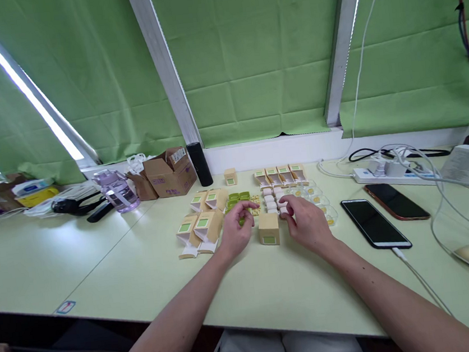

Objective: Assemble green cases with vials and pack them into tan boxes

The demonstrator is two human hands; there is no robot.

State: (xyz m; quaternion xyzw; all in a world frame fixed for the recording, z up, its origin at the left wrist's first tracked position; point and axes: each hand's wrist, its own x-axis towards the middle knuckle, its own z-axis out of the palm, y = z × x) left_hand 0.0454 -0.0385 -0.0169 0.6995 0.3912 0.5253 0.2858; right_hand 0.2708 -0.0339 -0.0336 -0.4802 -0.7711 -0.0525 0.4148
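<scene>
A small closed tan box with a green label stands upright on the table between my hands. Left of it, my left hand hovers with loosely curved fingers, thumb and forefinger apart, beside green square trays. My right hand is on the other side, its thumb and forefinger apart near rows of small white pieces; it partly hides some of them. Small yellowish pieces lie between the trays and the white pieces. Clear round containers with yellow centres sit beyond my right hand.
Open-flapped tan boxes stand at the left, more small boxes at the back. Two phones lie on the right beside cables and a power strip. A cardboard box, black cylinder and purple bottle stand back left.
</scene>
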